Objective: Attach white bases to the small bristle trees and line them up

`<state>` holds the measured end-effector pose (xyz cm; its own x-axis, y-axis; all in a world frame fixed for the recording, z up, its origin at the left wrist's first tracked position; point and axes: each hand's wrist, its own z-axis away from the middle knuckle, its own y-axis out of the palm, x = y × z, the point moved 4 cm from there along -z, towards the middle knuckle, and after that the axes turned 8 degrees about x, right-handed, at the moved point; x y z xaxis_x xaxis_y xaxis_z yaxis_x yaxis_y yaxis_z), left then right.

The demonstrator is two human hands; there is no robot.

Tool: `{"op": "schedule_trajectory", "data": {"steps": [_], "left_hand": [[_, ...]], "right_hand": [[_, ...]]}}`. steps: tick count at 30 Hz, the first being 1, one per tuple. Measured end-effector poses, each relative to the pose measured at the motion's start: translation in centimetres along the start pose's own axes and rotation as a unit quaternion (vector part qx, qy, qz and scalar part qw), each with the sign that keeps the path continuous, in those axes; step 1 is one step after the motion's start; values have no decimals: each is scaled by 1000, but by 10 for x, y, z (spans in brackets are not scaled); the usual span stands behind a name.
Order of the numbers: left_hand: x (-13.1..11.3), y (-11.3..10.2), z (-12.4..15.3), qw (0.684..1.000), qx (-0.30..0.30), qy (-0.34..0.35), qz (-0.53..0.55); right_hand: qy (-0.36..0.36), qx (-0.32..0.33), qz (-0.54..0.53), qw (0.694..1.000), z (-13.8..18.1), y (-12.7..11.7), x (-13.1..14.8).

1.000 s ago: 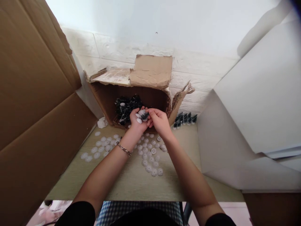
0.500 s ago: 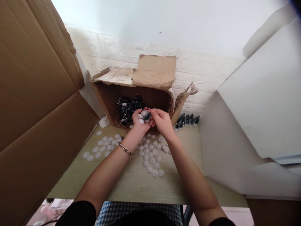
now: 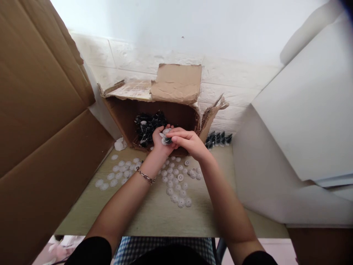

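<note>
My left hand [image 3: 158,143] is cupped palm-up in front of the box opening, with a few round white bases [image 3: 166,131] lying in it. Over that palm, my right hand [image 3: 190,141] pinches a small dark green miniature tree [image 3: 168,140] with frosted tips. The tree lies close against a white base; whether the two are joined is hidden by the fingers. Behind my hands, a tangled pile of frosted miniature trees [image 3: 150,125] fills part of the cardboard box [image 3: 116,114]. Loose white bases [image 3: 178,187] are spread over the table under my forearms.
More white bases [image 3: 114,182] lie at the left of the table [image 3: 149,217]. Several miniature trees with bases [image 3: 219,139] stand in rows right of the box. A large cardboard panel [image 3: 41,147] walls the left side, and white panels [image 3: 264,173] the right.
My right hand has shifted left and turned flatter over my left palm, bringing the tree lower in the palm. The whole view has moved slightly.
</note>
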<state>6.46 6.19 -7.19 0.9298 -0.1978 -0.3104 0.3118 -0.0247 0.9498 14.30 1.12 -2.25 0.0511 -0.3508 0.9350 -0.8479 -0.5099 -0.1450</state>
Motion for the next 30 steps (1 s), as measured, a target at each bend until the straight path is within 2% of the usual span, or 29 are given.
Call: {"op": "schedule_trajectory", "data": {"steps": [4,10,14,20,25,30], "left_hand": [[0,-1,-1,1000,-6,3,9],[-1,-4,-4,999,-27,22,34],[-1,-4,-2,998,-50,29,24],[-3,-4,0,998,-58,36,7],[-4,-3,1,997,-69,37,8],[-4,-3,0,996,-75,48,6]], "right_hand": [[7,24,-1,1000,0,1,1],[60,47,6,997,2,1,1],[92,105,14,990,5,5,-1],[62,119,88,987,6,7,2],[60,134,61,987,5,11,1],[40,113,80,990,6,10,8]]}}
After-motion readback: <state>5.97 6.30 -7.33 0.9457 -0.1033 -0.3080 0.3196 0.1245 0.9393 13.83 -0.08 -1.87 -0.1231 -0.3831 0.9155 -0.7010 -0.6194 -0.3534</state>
